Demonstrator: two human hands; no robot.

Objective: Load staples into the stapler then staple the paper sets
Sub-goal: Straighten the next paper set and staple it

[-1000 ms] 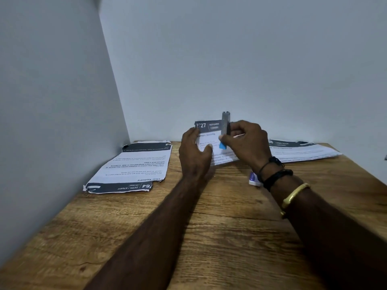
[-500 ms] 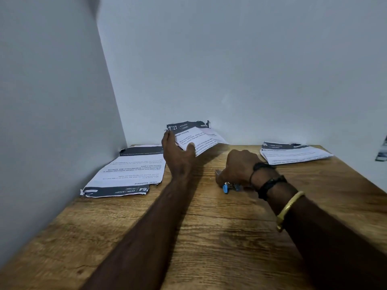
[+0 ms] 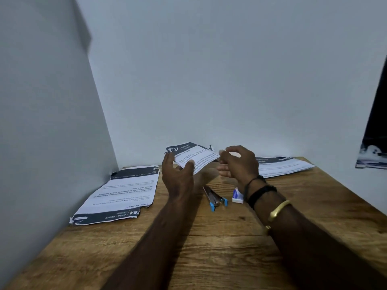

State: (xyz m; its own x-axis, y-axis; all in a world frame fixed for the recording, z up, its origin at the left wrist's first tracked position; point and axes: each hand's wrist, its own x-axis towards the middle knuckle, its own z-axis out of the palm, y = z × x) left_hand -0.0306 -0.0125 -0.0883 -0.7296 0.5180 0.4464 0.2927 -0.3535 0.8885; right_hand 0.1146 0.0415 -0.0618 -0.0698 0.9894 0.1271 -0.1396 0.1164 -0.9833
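Note:
A paper set [image 3: 192, 156] with a dark header is lifted above the wooden table [image 3: 209, 248]. My left hand [image 3: 177, 174] grips its left edge, and my right hand [image 3: 238, 164] pinches its right edge between thumb and fingers. Below the hands, the metal stapler [image 3: 213, 197] with blue ends lies on the table, apart from both hands. A small white staple box [image 3: 237, 196] sits just right of the stapler, beside my right wrist.
Another paper set [image 3: 121, 193] lies flat at the left by the side wall. A third paper set [image 3: 282, 166] lies at the back right, partly behind my right hand. Walls close the table at left and back. A dark object [image 3: 372, 151] shows at the right edge.
My right hand put the stapler down on the table, then rose and took the right edge of the paper set. My left hand lifted the paper set off the table.

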